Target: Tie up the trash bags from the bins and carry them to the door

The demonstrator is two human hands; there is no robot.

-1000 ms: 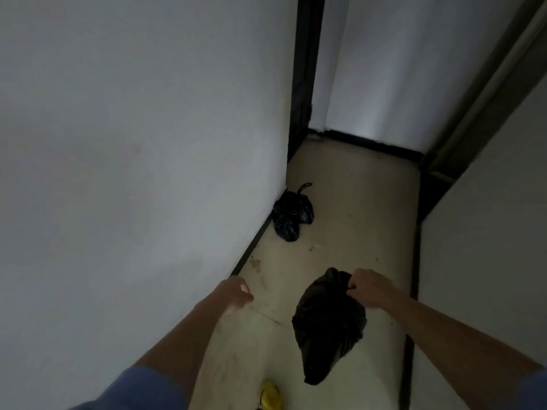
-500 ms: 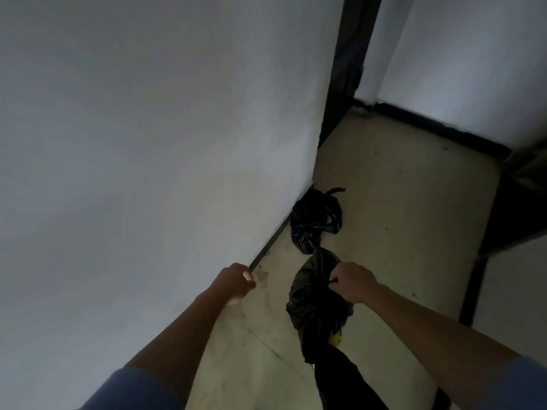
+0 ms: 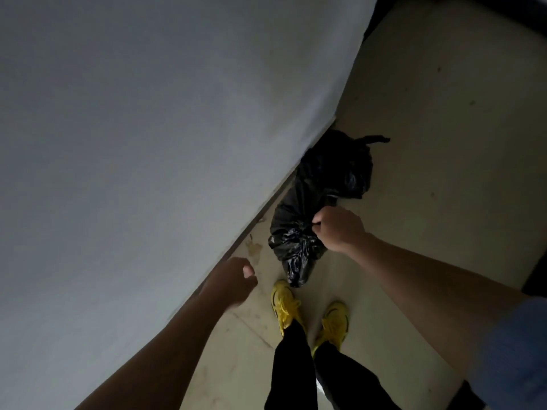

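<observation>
Hands first: the left hand [image 3: 233, 284] hangs loosely curled and empty by the wall [image 3: 148, 143]; the right hand [image 3: 337, 229] grips the tied neck of a black trash bag [image 3: 293, 241], low beside another tied bag [image 3: 334, 170] on the floor [image 3: 444, 173]. Drop-off step; next, release it.

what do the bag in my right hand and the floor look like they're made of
Held bag: thin black plastic film, judging by its glossy crinkles and sharp highlights. Floor: hard, matte beige surface, possibly tile or sealed concrete; it is speckled, with a thin line like a joint or crack.
</observation>
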